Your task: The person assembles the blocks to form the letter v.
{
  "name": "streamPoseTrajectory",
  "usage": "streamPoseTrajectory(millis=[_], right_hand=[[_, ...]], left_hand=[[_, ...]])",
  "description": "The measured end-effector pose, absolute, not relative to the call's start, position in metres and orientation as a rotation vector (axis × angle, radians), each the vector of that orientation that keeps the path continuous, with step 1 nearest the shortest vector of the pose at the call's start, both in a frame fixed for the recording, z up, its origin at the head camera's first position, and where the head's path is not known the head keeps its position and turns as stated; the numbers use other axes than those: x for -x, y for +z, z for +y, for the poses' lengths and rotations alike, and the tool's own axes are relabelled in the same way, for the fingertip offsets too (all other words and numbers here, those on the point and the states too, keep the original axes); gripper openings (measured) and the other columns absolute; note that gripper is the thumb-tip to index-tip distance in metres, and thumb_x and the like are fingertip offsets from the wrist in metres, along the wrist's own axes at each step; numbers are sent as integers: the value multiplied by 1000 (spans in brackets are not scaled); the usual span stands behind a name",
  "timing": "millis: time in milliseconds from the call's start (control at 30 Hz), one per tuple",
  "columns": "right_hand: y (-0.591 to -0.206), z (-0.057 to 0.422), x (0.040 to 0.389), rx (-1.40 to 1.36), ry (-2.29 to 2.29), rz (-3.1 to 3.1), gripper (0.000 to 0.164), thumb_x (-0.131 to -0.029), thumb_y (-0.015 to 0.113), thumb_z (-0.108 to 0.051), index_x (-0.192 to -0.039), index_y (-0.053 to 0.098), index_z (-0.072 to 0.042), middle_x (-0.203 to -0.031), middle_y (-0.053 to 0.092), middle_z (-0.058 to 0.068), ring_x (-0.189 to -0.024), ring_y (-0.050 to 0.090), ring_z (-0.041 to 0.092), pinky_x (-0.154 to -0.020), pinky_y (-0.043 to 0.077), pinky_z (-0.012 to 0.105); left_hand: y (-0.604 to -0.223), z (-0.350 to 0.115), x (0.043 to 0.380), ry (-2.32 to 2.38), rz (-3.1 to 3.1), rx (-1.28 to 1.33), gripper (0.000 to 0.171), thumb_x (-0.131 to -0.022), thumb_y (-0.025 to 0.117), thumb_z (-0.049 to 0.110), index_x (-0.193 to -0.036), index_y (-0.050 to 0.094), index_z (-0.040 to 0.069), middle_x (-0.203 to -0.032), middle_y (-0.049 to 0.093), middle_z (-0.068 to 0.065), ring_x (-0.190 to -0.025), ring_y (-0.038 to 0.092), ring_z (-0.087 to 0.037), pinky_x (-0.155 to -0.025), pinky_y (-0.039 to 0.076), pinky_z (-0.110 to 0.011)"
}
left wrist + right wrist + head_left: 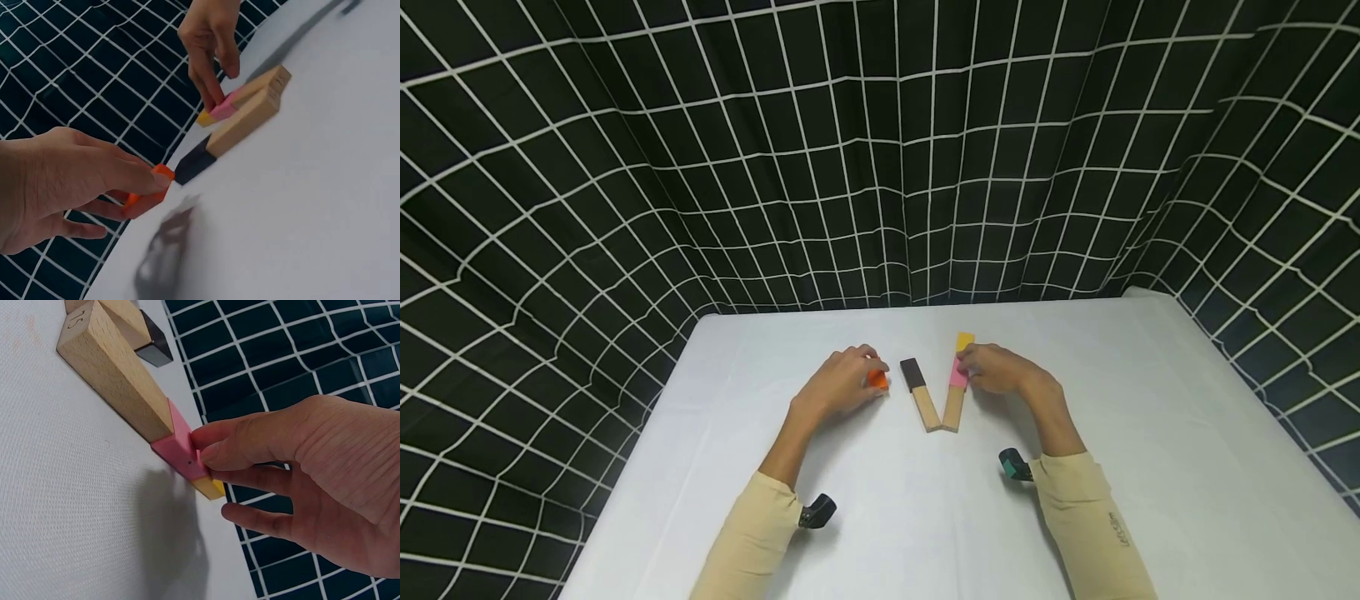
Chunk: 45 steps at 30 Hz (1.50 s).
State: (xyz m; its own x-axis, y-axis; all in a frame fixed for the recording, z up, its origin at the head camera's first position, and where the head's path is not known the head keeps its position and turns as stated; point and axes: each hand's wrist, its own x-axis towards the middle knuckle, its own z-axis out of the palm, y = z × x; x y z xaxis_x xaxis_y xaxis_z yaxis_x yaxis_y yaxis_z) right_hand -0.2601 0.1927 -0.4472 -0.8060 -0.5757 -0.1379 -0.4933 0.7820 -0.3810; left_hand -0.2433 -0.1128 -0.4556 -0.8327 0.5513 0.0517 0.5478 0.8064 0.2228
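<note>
My left hand point(844, 380) pinches an orange block point(145, 201) between thumb and fingers, left of a dark block point(913, 374). That dark block meets the far end of a plain wooden block point(927, 410). A second wooden block point(953, 408) touches the first at the near end, so the two form a V. Along the right arm, a pink block point(177, 442) follows the wood, then a yellow block point(966, 339) at the far end. My right hand point(1000, 371) holds the pink block with thumb and index fingertips, its other fingers spread beside the yellow one.
A white cloth covers the table point(880, 525). Dark curtains point(910, 150) with a white grid stand behind it and along both sides. Small black cameras sit at the left wrist point(817, 512) and right wrist point(1015, 464).
</note>
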Motion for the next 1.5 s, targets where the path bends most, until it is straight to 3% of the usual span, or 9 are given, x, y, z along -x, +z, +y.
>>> streamPoseTrajectory(millis=[367, 733, 1067, 1300, 1500], right_hand=[[-448, 196, 259, 793, -502, 2722, 32, -94, 61, 7, -123, 74, 2, -143, 64, 22, -139, 57, 43, -117, 47, 55], [-447, 195, 259, 808, -461, 2731, 31, -96, 63, 5, -124, 74, 1, -143, 64, 22, -138, 58, 42, -116, 48, 53], [-448, 195, 260, 795, -461, 2734, 31, -96, 62, 5, -124, 74, 1, -144, 64, 21, -140, 58, 42, -117, 47, 53], [-447, 194, 259, 787, -475, 2727, 32, -95, 61, 6, -124, 74, 2, -145, 63, 22, -140, 56, 44, -118, 45, 55], [-446, 193, 259, 799, -466, 2727, 31, -95, 63, 6, -123, 74, 2, -144, 63, 23, -140, 56, 44, -118, 46, 55]], left_hand=[[-456, -74, 288, 415, 2990, -946, 37, -100, 72, 30, -134, 72, 17, -141, 64, -8, -128, 62, -27, -109, 52, -47], [-462, -66, 311, 394, 2967, -918, 40, -99, 72, 35, -134, 72, 16, -139, 65, -8, -127, 63, -28, -108, 51, -49], [-476, -66, 315, 440, 2925, -907, 36, -99, 73, 29, -132, 73, 16, -138, 67, -9, -126, 65, -29, -107, 54, -51], [-482, -72, 310, 487, 2928, -900, 45, -97, 73, 37, -138, 69, 17, -151, 58, -13, -137, 58, -35, -112, 50, -58], [-486, -74, 301, 516, 2957, -913, 48, -98, 72, 42, -137, 70, 15, -153, 57, -14, -140, 55, -37, -108, 51, -57]])
